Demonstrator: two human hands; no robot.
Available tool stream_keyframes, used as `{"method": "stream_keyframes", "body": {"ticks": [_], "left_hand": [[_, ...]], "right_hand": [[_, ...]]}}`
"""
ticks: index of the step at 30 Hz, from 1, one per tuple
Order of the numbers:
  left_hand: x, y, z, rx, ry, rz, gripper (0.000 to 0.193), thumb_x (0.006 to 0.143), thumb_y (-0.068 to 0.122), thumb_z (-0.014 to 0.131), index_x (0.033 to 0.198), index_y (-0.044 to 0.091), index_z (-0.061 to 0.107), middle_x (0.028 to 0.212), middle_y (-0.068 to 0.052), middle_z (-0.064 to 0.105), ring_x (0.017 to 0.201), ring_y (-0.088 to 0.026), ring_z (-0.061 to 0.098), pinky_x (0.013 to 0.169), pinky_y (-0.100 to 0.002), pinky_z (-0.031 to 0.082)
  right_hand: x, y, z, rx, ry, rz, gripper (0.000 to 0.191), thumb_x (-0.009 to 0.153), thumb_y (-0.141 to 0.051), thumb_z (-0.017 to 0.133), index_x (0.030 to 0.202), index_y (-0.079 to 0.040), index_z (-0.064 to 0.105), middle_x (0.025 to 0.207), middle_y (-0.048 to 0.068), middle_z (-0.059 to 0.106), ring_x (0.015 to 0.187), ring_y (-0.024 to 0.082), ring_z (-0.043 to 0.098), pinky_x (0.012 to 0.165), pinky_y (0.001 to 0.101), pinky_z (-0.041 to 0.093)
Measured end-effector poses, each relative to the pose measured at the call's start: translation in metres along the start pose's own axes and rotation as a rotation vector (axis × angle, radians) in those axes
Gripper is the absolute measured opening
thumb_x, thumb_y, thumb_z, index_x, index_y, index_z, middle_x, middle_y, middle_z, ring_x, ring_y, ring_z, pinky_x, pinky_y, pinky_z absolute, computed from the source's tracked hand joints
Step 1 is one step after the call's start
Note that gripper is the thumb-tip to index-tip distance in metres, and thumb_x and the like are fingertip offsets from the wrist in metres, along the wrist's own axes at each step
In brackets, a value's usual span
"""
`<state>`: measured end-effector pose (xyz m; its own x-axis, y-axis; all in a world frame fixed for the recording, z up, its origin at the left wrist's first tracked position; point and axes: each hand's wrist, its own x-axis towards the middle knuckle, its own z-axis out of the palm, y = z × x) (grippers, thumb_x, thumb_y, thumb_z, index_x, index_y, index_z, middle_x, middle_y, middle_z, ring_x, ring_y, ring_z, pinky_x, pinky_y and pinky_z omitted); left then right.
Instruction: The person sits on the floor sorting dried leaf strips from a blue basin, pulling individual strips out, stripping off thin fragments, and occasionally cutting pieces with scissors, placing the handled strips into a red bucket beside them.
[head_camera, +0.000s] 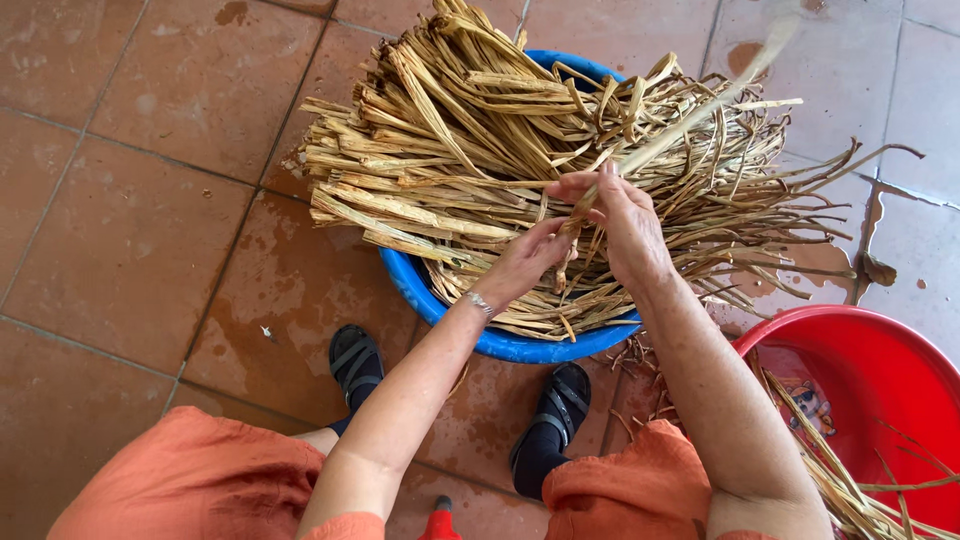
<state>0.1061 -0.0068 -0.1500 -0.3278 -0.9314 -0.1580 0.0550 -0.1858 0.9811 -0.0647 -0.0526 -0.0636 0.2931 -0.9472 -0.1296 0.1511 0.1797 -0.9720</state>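
Dried reed strips — tan, flat, piled across a blue basin — both hands pinching one strip.

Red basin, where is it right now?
Head view: the red basin sits at the lower right on the tiled floor, right of the blue basin and beside the right hand's forearm.

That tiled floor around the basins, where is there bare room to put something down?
The widest bare stretch is the tiled floor left of the blue basin. More bare tiles lie along the top right. It is crowded over the blue basin, where dried stalks spread past its rim, and between it and the red basin, where fallen stalk ends lie.
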Motion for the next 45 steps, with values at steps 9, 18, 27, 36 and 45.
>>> {"method": "stream_keyframes", "body": {"ticks": [9, 18, 27, 36, 45], "left_hand": [[0.005, 0.005, 0.037, -0.026, -0.011, -0.04, 0.038, 0.105, 0.04, 0.056, 0.095, 0.004, 0.065, 0.069, 0.005, 0.053, 0.059, -0.004, 0.048, 0.054, -0.021, 0.043], [-0.006, 0.002, 0.069, -0.409, -0.006, -0.131, 0.036, 0.106, 0.035, 0.057, 0.086, 0.005, 0.059, 0.068, 0.004, 0.051, 0.058, -0.007, 0.046, 0.053, -0.024, 0.043], [-0.037, 0.009, 0.071, -0.291, -0.088, -0.087, 0.029, 0.111, 0.027, 0.052, 0.1, 0.003, 0.065, 0.072, 0.003, 0.052, 0.066, -0.007, 0.047, 0.06, -0.023, 0.041], [-0.034, -0.017, 0.036, -0.112, -0.077, -0.124, 0.025, 0.106, 0.022, 0.054, 0.115, 0.004, 0.069, 0.068, 0.002, 0.059, 0.055, -0.005, 0.055, 0.05, -0.022, 0.048], [-0.028, -0.097, -0.075, 0.802, 0.176, -0.191, 0.014, 0.1, 0.021, 0.065, 0.105, 0.008, 0.066, 0.07, -0.003, 0.061, 0.064, -0.02, 0.061, 0.063, -0.042, 0.053]], "right_hand": [[0.027, 0.0, -0.032, 0.58, 0.337, 0.1, 0.043, 0.111, -0.043, 0.04, 0.089, -0.01, 0.058, 0.059, -0.005, 0.04, 0.047, 0.008, 0.033, 0.045, 0.0271, 0.028], [0.053, 0.026, -0.059, 0.451, 0.64, 0.065, 0.038, 0.107, -0.037, 0.049, 0.078, -0.013, 0.051, 0.053, -0.005, 0.039, 0.041, 0.01, 0.03, 0.039, 0.0315, 0.022], [0.056, 0.04, -0.114, 0.497, 0.765, -0.027, 0.038, 0.106, -0.037, 0.05, 0.076, -0.013, 0.05, 0.052, -0.005, 0.037, 0.041, 0.009, 0.028, 0.039, 0.0301, 0.018], [0.051, 0.041, -0.104, 0.44, 0.695, -0.047, 0.04, 0.11, -0.036, 0.043, 0.085, -0.008, 0.058, 0.056, -0.003, 0.042, 0.043, 0.01, 0.033, 0.038, 0.0301, 0.026], [0.039, 0.044, -0.115, 0.031, 0.593, -0.205, 0.023, 0.111, -0.026, 0.056, 0.103, -0.007, 0.064, 0.081, 0.003, 0.071, 0.067, 0.01, 0.066, 0.058, 0.0265, 0.055]]}}
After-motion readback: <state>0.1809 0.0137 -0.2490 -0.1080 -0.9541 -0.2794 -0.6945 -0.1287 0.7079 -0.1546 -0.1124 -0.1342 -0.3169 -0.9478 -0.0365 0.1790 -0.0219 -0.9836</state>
